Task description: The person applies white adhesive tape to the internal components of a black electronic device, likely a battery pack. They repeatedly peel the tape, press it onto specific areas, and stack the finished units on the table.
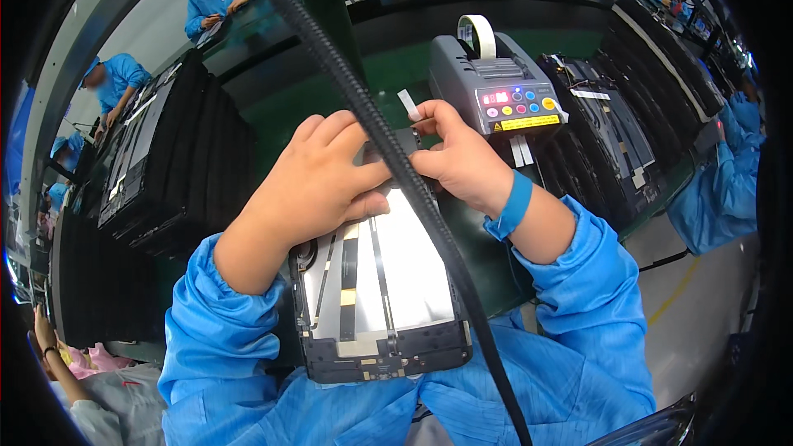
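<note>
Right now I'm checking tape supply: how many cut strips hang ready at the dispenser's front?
2 white tape strips hang side by side under the grey tape dispenser, beside the right hand. Others may be hidden.

Open green bench (pixel 306 107) between black tray stack (pixel 178 157) and tape dispenser (pixel 496 91) (cable (pixel 396 165) perhaps overhead).
</note>
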